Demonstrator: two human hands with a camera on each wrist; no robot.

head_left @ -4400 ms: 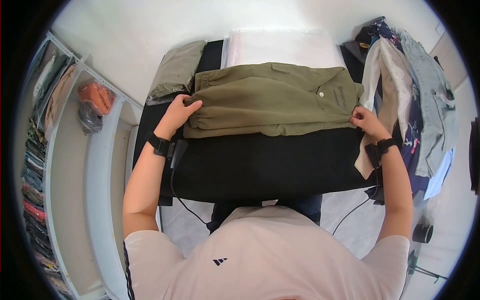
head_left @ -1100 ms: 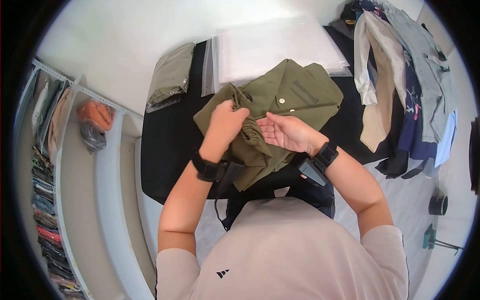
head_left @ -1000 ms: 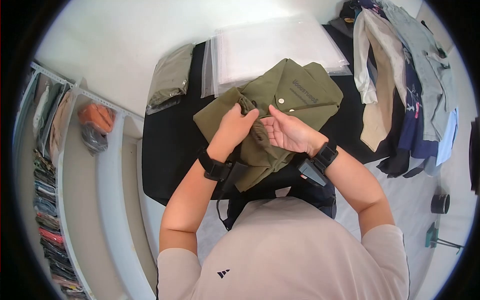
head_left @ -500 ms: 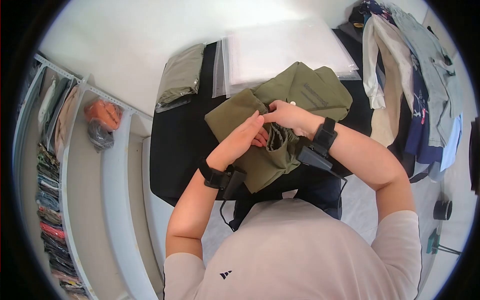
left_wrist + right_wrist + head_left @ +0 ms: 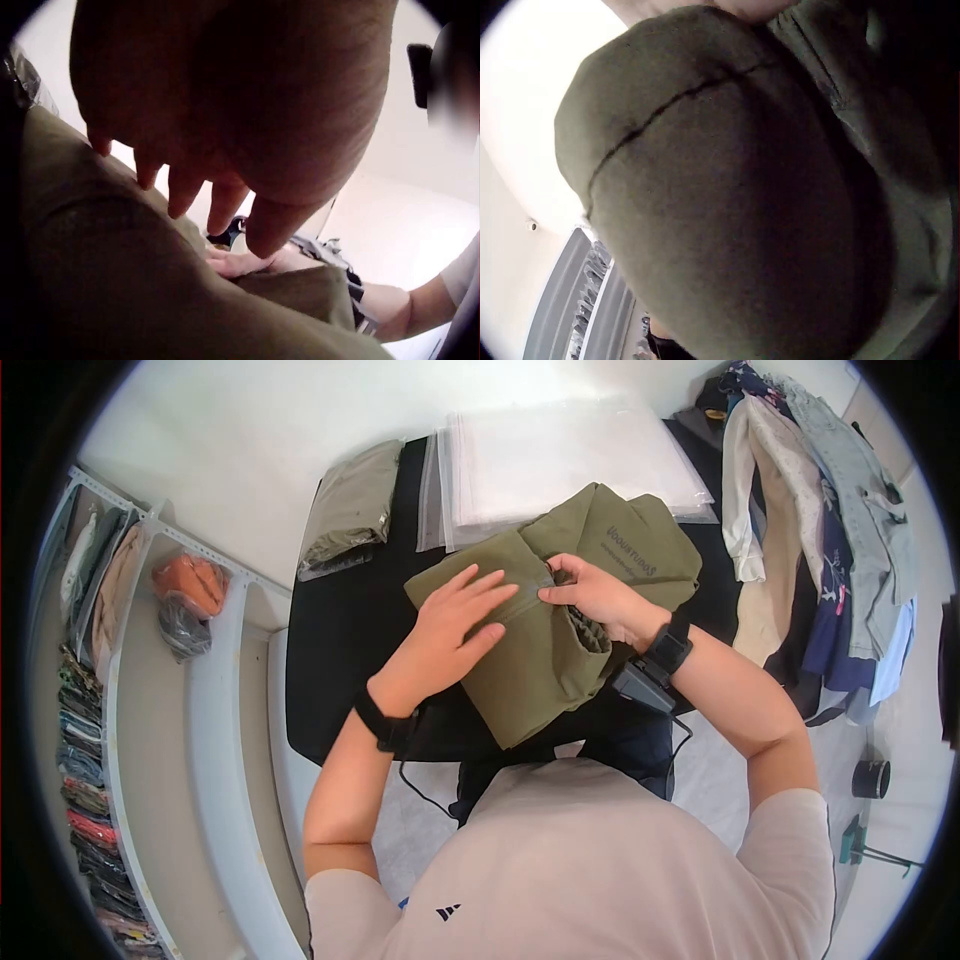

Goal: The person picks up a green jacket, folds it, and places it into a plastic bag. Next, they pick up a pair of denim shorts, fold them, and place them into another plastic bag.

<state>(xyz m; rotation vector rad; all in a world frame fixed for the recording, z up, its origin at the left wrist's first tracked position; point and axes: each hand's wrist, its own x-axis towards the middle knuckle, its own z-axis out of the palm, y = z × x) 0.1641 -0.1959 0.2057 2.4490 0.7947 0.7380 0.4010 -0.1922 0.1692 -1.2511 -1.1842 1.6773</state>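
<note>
An olive-green garment (image 5: pixel 500 690), folded into a compact bundle with dark lettering at its upper right, lies on the black-covered table (image 5: pixel 330 660). Over its left part, my left hand (image 5: pixel 440 635) is spread flat with fingers apart; the left wrist view shows that hand (image 5: pixel 225 97) just above the cloth (image 5: pixel 112 247). My right hand (image 5: pixel 600 597) pinches a fold near the middle, beside a gathered elastic edge. In the right wrist view, the green cloth (image 5: pixel 705 202) fills most of the picture and hides the fingertips.
Behind the garment lies a stack of clear plastic bags (image 5: pixel 580 460). A bagged garment (image 5: pixel 350 505) rests at the table's back left. Several loose clothes (image 5: pixel 840 540) hang over the right side. Shelves (image 5: pixel 150 690) with packed clothes stand at the far left.
The garment has gone from a long flat layout to a folded bundle. Since half a second ago, my left hand has moved left and spread its fingers, while my right stays at the middle fold.
</note>
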